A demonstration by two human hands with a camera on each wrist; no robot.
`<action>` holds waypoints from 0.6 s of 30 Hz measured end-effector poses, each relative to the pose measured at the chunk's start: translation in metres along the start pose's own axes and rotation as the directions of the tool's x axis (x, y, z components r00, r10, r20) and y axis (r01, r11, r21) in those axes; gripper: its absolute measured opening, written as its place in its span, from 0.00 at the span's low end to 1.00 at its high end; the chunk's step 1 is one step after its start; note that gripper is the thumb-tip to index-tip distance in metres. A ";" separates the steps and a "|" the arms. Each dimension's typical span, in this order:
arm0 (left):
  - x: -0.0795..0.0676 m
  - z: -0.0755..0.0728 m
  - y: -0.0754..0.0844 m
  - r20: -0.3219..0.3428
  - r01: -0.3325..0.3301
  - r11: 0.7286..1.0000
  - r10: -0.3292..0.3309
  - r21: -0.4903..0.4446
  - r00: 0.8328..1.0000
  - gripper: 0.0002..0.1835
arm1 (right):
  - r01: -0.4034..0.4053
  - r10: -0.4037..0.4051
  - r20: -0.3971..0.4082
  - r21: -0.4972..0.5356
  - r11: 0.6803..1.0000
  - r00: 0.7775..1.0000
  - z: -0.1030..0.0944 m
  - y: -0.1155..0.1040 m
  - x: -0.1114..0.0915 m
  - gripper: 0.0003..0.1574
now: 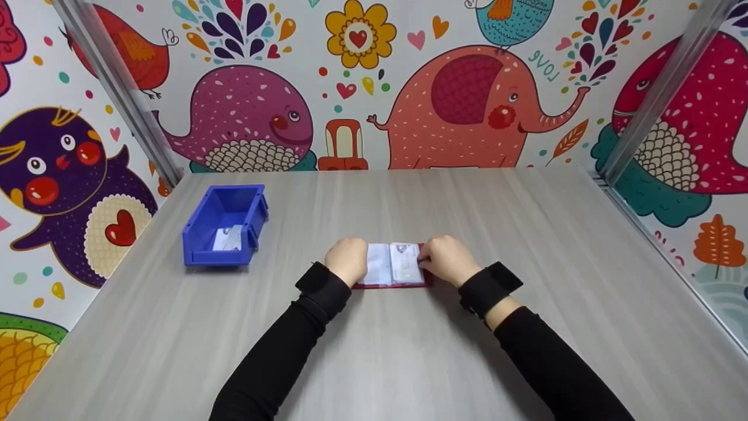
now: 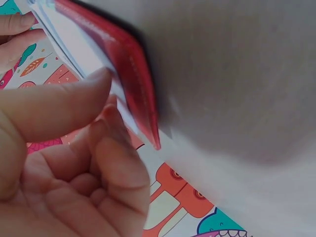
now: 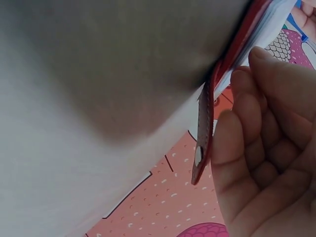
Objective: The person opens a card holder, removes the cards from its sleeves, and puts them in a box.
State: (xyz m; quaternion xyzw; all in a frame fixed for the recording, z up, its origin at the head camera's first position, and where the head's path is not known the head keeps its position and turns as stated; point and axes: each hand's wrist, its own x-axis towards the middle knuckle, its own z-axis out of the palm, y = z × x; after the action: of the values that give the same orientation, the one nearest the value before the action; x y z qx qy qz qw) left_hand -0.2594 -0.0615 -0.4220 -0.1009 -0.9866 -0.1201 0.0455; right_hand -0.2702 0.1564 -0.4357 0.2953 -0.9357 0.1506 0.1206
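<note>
A red card holder lies spread open on the table, its pale sleeves facing up. On its right page shows a white card or sheet with a small dark emblem. My left hand pinches the holder's left side between thumb and forefinger, the other fingers curled. Across from it, my right hand pinches the right edge of the sleeves with thumb and forefinger. In the right wrist view a red strap with a metal snap sticks out past the cover, beside the fingers. The red cover shows edge-on in the left wrist view.
At the back left of the table stands a blue bin with white cards inside. Walls printed with cartoon animals rise behind and at both sides, with metal posts at the corners. Both wrists wear black straps.
</note>
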 end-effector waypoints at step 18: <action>0.003 -0.002 0.001 0.036 0.012 1.000 -0.012 0.006 0.999 0.03 | -0.061 0.059 0.046 0.040 0.997 0.997 -0.001 -0.001 0.002 0.03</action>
State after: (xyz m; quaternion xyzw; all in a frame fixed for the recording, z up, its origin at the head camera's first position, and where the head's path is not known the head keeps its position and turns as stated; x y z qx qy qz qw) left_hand -0.2617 -0.0610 -0.4193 -0.0970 -0.9882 -0.1154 0.0276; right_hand -0.2713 0.1552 -0.4345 0.2730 -0.9433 0.1666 0.0889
